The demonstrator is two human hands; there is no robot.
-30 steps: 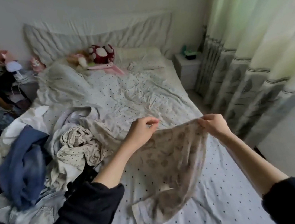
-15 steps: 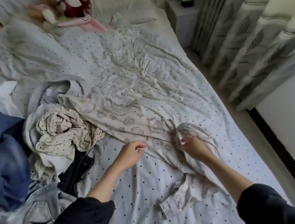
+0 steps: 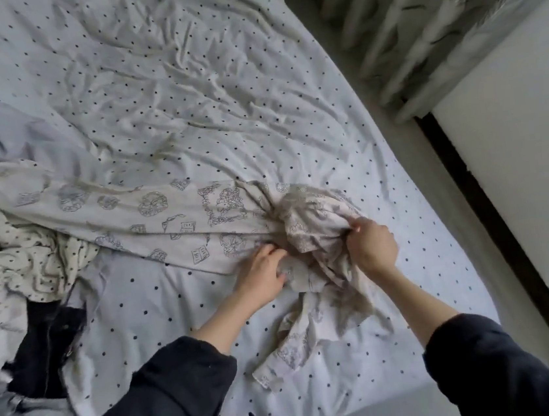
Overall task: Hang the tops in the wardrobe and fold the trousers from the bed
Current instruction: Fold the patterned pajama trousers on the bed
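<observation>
The head view looks down on a bed covered with a wrinkled pale sheet with small dark dots [image 3: 184, 91]. Across it, from about 9 o'clock toward the centre, lies a long cream cotton garment printed with grey line drawings [image 3: 164, 213]. Its near end is gathered into a crumpled bunch a little to the right of the centre, and one loose part of it hangs down toward 6 o'clock, ending in a cuff-like edge. I cannot tell from here if this garment is a top or trousers.

The right hand [image 3: 371, 246] is at about 4 o'clock from the centre. Its fingers are curled tight around the bunched cloth and grip it from the right side, the thumb on top. The left hand [image 3: 264, 277] is just beside it, to the left of the bunch. Its fingers [image 3: 271, 252] reach into the folds and seem to pinch the fabric, but the tips are partly hidden in the cloth, so I cannot tell exactly how they close. Both forearms are bare, and both come out of dark sleeves [image 3: 170, 390] at the bottom of the picture.

At 9 o'clock there is a pile of other clothes: a crumpled cream cloth with tiny dark spots [image 3: 15, 258], and under it, toward 8 o'clock, a dark navy garment [image 3: 46, 350]. At 1 o'clock hangs a pale curtain with a leaf pattern [image 3: 432, 12], beside the bed edge.
</observation>
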